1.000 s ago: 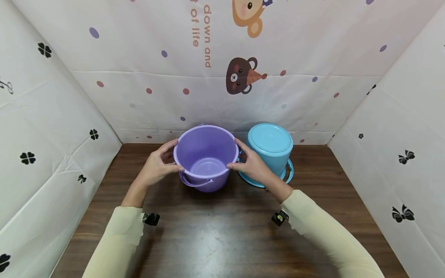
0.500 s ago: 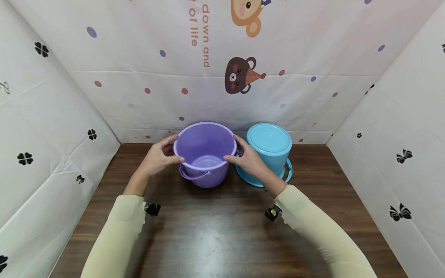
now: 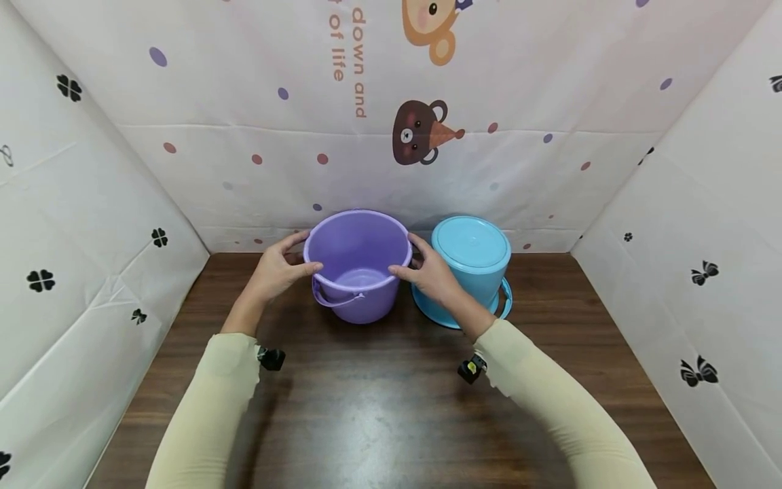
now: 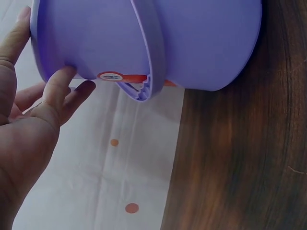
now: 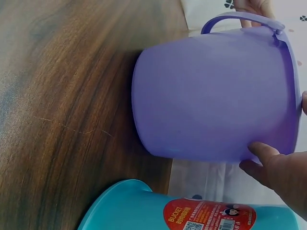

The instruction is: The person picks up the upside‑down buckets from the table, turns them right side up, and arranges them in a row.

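At the back of the table [image 3: 366,394], a purple bucket [image 3: 359,255] is upright; the left hand [image 3: 275,269] and right hand [image 3: 434,273] grip it near the top from 2 opposite sides, likely keeping it level. Beside it, a blue bucket [image 3: 472,255] rests upside down.

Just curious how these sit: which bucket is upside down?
The blue bucket: its base faces up, while the purple bucket has its open mouth up.

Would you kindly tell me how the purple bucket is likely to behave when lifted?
The purple bucket should feel light for its size, since its inside looks empty. It is probably fairly stiff, as its rim looks evenly round between both hands. Its handle may swing, since it hangs down outside.
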The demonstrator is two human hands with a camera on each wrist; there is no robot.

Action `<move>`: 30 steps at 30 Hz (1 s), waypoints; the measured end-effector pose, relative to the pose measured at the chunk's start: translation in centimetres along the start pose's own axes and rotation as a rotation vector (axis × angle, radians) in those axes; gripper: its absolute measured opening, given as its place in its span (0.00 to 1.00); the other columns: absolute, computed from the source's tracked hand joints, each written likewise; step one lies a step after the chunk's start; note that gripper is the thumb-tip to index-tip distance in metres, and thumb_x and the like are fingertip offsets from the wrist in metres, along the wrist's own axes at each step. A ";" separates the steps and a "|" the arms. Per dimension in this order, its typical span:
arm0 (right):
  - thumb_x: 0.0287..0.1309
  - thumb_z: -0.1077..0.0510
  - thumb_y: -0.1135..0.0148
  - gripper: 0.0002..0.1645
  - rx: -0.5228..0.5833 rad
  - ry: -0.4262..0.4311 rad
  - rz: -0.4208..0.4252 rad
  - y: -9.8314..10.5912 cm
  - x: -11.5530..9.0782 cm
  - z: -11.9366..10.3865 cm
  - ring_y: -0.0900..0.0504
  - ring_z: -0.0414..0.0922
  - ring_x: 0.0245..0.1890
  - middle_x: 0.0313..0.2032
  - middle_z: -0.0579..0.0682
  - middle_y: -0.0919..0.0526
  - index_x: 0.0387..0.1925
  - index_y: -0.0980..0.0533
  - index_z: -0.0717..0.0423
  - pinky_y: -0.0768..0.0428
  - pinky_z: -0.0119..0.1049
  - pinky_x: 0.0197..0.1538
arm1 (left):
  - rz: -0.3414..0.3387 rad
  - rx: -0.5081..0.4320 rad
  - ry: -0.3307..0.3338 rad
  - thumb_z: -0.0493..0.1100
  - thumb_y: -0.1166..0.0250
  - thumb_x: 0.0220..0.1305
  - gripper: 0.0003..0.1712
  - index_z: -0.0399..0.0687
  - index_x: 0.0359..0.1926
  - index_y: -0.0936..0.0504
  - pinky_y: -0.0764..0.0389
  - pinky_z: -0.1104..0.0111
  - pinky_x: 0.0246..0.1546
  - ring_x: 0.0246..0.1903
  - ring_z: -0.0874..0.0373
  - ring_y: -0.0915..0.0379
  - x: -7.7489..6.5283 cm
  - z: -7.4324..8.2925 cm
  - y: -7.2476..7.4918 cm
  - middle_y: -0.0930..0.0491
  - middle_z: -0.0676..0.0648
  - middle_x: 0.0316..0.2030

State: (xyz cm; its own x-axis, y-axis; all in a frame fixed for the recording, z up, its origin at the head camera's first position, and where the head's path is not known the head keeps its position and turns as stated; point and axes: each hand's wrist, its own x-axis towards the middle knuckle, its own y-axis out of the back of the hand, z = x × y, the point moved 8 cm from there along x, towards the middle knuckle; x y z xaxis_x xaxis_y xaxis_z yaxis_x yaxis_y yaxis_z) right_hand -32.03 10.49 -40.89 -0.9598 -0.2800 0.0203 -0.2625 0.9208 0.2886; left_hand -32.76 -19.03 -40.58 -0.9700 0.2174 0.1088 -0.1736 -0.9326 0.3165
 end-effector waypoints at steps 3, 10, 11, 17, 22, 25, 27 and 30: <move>0.64 0.54 0.28 0.56 0.003 -0.007 0.010 -0.1 0.1 0.2 0.36 0.56 0.77 0.79 0.57 0.43 0.82 0.52 0.53 0.24 0.47 0.69 | 0.015 0.012 0.007 0.43 0.23 0.62 0.47 0.46 0.77 0.35 0.19 0.80 0.44 0.65 0.37 0.26 0.1 -0.2 0.2 0.37 0.39 0.76; 0.64 0.54 0.27 0.56 0.015 0.014 0.024 -0.1 0.4 0.3 0.37 0.56 0.77 0.79 0.58 0.42 0.82 0.51 0.53 0.26 0.46 0.71 | 0.017 -0.066 -0.015 0.39 0.27 0.65 0.44 0.43 0.78 0.37 0.19 0.81 0.48 0.69 0.36 0.31 0.4 -0.7 0.1 0.34 0.35 0.73; 0.63 0.54 0.27 0.56 0.019 0.019 0.026 -0.1 0.5 0.4 0.38 0.56 0.77 0.78 0.59 0.41 0.82 0.51 0.53 0.26 0.46 0.71 | 0.017 -0.084 -0.018 0.37 0.28 0.66 0.44 0.42 0.78 0.38 0.20 0.81 0.49 0.70 0.36 0.32 0.5 -0.8 0.0 0.34 0.34 0.73; 0.64 0.56 0.28 0.54 0.043 0.046 0.040 -0.1 0.6 0.4 0.38 0.55 0.78 0.78 0.59 0.41 0.82 0.49 0.55 0.28 0.45 0.72 | 0.028 -0.161 -0.039 0.32 0.32 0.68 0.42 0.40 0.79 0.40 0.20 0.81 0.51 0.71 0.34 0.35 0.5 -0.9 -0.2 0.35 0.31 0.73; 0.65 0.57 0.29 0.52 0.058 0.080 0.046 0.1 0.3 0.3 0.38 0.55 0.77 0.78 0.59 0.40 0.81 0.48 0.55 0.28 0.46 0.73 | 0.059 -0.165 -0.053 0.32 0.31 0.67 0.41 0.38 0.77 0.37 0.20 0.80 0.51 0.70 0.34 0.34 0.3 -0.5 -0.1 0.33 0.32 0.73; 0.67 0.56 0.31 0.54 0.074 0.057 0.035 0.2 -0.3 0.4 0.38 0.57 0.77 0.79 0.59 0.44 0.82 0.53 0.54 0.28 0.49 0.72 | 0.095 -0.136 -0.069 0.35 0.29 0.66 0.41 0.38 0.76 0.36 0.20 0.81 0.50 0.70 0.35 0.33 0.0 0.0 0.2 0.32 0.33 0.72; 0.68 0.54 0.32 0.55 0.074 0.030 0.029 0.4 -0.9 0.5 0.37 0.57 0.77 0.81 0.58 0.48 0.83 0.56 0.52 0.29 0.51 0.72 | 0.121 -0.108 -0.081 0.37 0.28 0.65 0.41 0.38 0.76 0.35 0.20 0.82 0.50 0.70 0.36 0.33 -0.4 0.5 0.5 0.32 0.33 0.72; 0.68 0.50 0.32 0.56 0.072 0.008 0.023 0.8 -1.9 0.4 0.39 0.55 0.78 0.82 0.56 0.52 0.84 0.58 0.47 0.30 0.52 0.73 | 0.141 -0.081 -0.097 0.37 0.27 0.65 0.42 0.39 0.76 0.36 0.20 0.80 0.52 0.70 0.37 0.32 -0.7 1.4 0.6 0.32 0.33 0.72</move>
State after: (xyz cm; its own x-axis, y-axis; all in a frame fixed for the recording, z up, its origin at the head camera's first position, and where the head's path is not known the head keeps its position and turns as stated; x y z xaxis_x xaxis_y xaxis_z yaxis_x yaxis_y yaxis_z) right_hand -30.47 11.90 -41.07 -0.9649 -0.2604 0.0340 -0.2471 0.9440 0.2187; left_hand -31.90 -19.37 -39.11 -0.9653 0.1065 0.2385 -0.0545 -0.9751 0.2150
